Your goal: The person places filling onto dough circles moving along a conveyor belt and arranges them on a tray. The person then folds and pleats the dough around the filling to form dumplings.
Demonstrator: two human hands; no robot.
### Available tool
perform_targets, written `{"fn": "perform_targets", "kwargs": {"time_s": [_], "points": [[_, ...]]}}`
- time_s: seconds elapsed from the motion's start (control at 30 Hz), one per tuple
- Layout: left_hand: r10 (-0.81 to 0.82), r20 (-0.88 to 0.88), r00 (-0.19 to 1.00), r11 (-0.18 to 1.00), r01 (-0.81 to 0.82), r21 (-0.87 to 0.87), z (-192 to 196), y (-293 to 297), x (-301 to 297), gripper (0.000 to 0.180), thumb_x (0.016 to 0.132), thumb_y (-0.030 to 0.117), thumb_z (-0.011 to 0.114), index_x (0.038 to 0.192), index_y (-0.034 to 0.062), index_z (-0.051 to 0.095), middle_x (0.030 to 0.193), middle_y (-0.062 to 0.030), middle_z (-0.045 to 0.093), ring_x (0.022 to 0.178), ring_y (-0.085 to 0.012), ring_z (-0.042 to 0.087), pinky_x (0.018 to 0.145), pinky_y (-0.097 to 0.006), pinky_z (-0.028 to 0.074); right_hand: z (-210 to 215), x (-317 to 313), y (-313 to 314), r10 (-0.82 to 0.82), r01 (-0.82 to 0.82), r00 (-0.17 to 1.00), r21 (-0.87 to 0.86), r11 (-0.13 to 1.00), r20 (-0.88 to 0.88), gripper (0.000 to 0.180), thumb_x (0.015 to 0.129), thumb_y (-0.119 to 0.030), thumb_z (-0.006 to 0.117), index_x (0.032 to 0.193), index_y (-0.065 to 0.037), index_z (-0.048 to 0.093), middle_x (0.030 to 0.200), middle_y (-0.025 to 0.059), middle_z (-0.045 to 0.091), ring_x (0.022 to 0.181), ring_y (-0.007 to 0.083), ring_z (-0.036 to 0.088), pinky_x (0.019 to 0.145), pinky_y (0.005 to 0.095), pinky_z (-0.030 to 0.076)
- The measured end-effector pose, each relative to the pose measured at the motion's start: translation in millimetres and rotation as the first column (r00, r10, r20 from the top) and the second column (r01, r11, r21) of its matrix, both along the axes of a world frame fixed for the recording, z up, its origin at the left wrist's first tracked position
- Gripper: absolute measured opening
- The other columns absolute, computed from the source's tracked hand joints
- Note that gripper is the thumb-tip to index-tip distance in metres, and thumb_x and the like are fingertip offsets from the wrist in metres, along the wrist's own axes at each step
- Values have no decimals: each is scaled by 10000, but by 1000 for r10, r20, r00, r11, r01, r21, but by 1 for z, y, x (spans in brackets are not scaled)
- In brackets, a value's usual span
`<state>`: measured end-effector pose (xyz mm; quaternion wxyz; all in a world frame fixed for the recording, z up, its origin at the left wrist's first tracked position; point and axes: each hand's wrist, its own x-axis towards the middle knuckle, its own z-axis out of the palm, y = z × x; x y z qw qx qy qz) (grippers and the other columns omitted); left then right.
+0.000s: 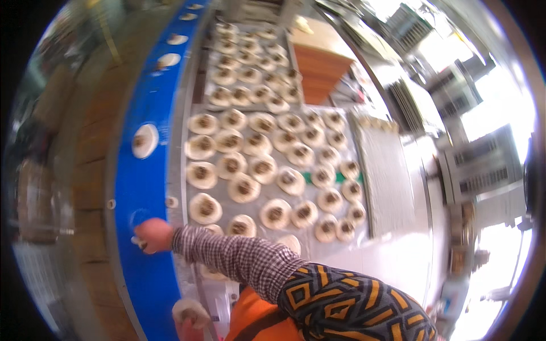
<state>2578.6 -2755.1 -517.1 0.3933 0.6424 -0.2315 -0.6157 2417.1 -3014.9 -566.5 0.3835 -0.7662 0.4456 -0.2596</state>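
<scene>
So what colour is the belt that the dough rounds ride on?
Bright blue: the belt shows best in the head view, left of the metal tray.

Metal table (392, 256), long and silver-grey, running away toward the top. Covered in rows of flat dough rounds (244, 187), each with a brown filling in the middle (packed close, some touching). Beside it on the left, a blue belt (142, 187), carrying a few more rounds (144, 140) spaced well apart. Pale tray (387, 176) lying at the table's right.

A round, pale dough disc (190, 311) with filling lies flat on the blue belt (139, 187).
</scene>
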Motion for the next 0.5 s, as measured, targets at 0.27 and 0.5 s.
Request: {"fn": "perform_targets", "kwargs": {"time_s": [0.27,0.5], "points": [[-721,-209,661,682,730,-44,-10,-77,-152,488,808,32,651,1272,-8,505,1169,-85,595,1074,-191,581,933,-309,470,47,-230,200,-683,301,522,639,708,511,557,785,-140,758,1265,8,518,1045,115,682,943,181,659,824,307,527],[-999,25,-40,-44,983,-179,-43,-43,-324,483,797,154,700,1235,23,544,1113,-89,616,1068,-198,588,903,-320,476,62,-419,429,-975,745,26,646,168,223,480,848,-111,730,1263,18,525,1127,64,624,1014,141,605,898,295,513]]}}
